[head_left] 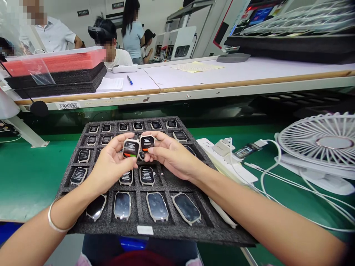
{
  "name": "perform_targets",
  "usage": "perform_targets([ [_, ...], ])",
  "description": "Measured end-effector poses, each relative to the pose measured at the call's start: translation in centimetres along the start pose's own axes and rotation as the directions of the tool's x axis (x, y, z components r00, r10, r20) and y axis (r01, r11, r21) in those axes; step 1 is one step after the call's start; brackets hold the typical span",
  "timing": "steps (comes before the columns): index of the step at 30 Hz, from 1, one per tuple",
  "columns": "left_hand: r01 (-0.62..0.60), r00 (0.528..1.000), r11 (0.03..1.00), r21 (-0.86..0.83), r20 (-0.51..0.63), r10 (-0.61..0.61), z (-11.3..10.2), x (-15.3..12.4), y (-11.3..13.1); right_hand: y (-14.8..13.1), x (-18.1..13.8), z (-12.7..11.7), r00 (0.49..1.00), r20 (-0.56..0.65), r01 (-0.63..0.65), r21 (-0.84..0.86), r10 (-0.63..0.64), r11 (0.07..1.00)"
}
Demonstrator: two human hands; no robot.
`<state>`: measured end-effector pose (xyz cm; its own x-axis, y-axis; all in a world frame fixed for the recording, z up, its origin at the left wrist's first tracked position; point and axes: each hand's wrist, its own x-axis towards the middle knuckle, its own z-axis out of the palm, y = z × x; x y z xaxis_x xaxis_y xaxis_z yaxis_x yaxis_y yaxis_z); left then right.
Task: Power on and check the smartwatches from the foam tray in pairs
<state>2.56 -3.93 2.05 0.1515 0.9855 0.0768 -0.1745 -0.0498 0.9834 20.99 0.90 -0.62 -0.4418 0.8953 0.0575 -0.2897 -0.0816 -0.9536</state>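
Observation:
My left hand [111,162] grips a smartwatch body [131,148] with a lit screen showing red and green. Right beside it, my right hand [169,153] pinches a second smartwatch body [147,143], its screen also lit. Both are held just above a black foam tray [166,184] on the green bench. The tray's slots hold several watch bodies; the near row [156,206] has dark screens, the farther rows show text. A bracelet circles my left wrist.
A white power strip [222,162] with chargers and cables lies right of the tray, then a white fan [321,144]. A raised white shelf [222,74] carries foam stacks [55,79], papers and a pen. Several people are behind it.

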Motion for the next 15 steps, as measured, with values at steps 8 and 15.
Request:
perform_targets([
  [8, 0.293, 0.706, 0.955, -0.050, 0.684, -0.181, 0.6, -5.1, 3.4, -0.6, -1.5, 0.7, 0.984, 0.151, 0.097, -0.042, -0.090, 0.994],
  [15, -0.121, 0.993, 0.987, -0.104, 0.006, 0.122, -1.1, -1.8, 2.8, -3.6, -6.0, 1.5, 0.781, 0.623, 0.172, -0.133, -0.053, 0.976],
])
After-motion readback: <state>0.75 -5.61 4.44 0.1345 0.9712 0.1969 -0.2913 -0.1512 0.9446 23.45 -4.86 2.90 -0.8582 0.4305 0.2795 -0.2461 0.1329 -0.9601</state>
